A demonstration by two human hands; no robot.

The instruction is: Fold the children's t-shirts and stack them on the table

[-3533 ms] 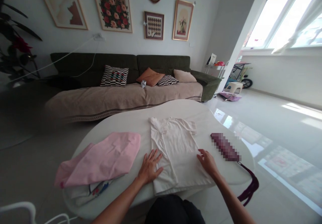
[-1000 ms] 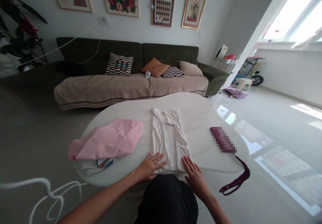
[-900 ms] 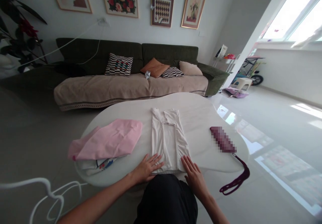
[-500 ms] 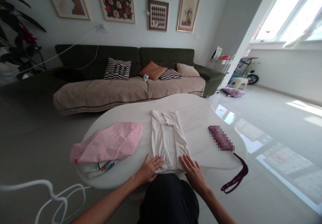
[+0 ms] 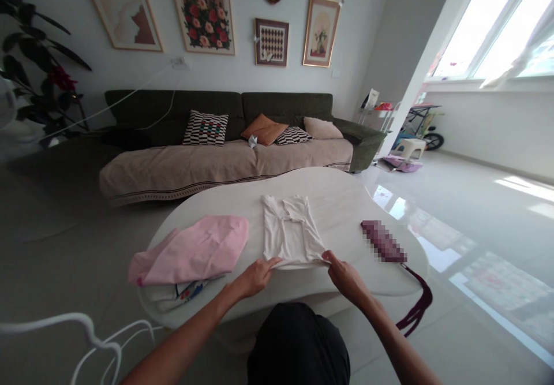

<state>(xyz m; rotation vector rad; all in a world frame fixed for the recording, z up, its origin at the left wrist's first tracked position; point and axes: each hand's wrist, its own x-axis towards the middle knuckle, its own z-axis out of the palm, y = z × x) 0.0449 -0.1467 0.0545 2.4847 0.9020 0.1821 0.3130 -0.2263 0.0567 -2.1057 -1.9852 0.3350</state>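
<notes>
A white T-shirt [image 5: 289, 229], folded into a narrow strip, lies lengthwise in the middle of a white oval table [image 5: 346, 200]. My left hand [image 5: 255, 275] pinches the near left corner of its hem. My right hand [image 5: 344, 274] pinches the near right corner. Both corners are lifted a little off the table, and the hem sags between them. The collar end lies flat at the far side.
A folded pink garment [image 5: 194, 251] rests on a patterned cloth at the table's left. A dark red pouch [image 5: 383, 240] with a strap hanging over the edge lies at the right. A sofa [image 5: 225, 142] stands behind the table. A white wire frame [image 5: 86, 339] is at bottom left.
Earlier the shirt lay wider, with one sleeve out; it has since been folded into a narrow strip. My hands lay flat on its near end; now both grip the hem and raise it.
</notes>
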